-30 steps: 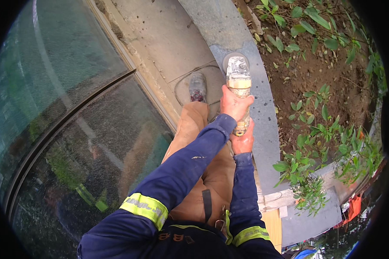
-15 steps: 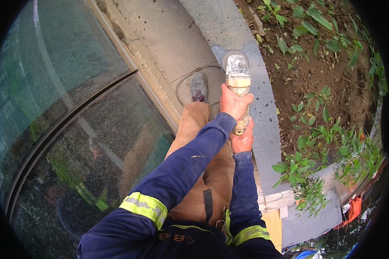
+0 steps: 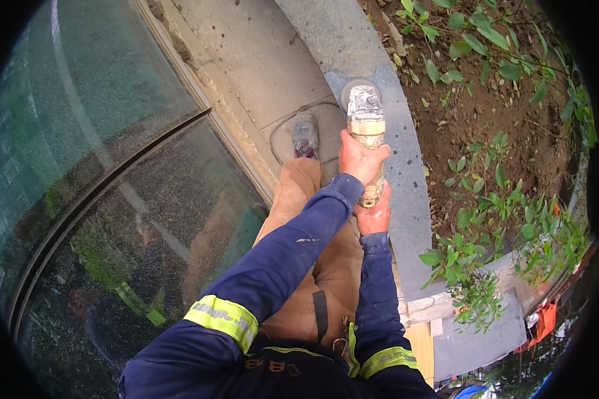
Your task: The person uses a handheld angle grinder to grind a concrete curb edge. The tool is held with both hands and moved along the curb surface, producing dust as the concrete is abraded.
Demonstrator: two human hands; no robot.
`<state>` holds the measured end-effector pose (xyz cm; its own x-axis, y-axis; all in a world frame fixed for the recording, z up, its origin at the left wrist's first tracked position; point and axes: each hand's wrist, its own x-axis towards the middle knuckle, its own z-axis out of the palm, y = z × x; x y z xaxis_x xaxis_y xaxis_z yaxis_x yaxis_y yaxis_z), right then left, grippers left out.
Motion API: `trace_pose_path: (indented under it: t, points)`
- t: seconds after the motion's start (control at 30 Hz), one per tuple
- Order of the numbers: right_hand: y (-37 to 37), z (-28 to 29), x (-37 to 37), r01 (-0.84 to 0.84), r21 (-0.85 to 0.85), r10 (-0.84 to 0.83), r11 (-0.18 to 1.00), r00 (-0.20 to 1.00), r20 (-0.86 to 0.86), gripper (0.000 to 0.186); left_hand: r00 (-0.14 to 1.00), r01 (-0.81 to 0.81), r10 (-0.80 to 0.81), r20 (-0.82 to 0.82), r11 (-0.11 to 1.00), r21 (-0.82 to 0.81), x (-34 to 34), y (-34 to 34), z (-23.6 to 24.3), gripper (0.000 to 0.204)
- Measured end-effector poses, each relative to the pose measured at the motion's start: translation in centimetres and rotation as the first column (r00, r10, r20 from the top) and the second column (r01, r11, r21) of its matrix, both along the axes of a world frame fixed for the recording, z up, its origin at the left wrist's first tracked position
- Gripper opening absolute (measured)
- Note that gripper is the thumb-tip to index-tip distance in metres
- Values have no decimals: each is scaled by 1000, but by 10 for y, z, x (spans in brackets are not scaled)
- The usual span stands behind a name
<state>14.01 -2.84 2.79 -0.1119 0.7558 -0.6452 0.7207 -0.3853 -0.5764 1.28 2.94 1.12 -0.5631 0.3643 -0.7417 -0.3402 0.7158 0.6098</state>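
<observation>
1. Head view: the person holds a grinder (image 3: 366, 130) with both hands over the grey curb (image 3: 406, 179) that bends between the paved strip and the soil bed (image 3: 506, 106).
2. The left hand (image 3: 361, 158) is wrapped tight around the grinder's body just behind its head; the right hand (image 3: 374, 214) is clenched on the tail end, nearer the person.
3. Against the two earlier pictures almost nothing has changed: both hands keep the same grip, and the grinder's head sits at the same spot on the curb's inner edge.
4. That steadiness suggests the work is dwelling on one patch of the curb rather than travelling along it.
5. The disc probably touches the stone, though the grinder's head hides the contact.
6. A shoe (image 3: 306, 136) stands on the paving, left of the grinder, ringed by a cord (image 3: 279, 126).
</observation>
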Motion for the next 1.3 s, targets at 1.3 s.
trace_pose_path:
  t: [1.3]
  points:
    - [3,-1,-5,-13,-48,13,999,1000,-8,82,999,-19,20,-33,1000,14,-1,-4,-7,71]
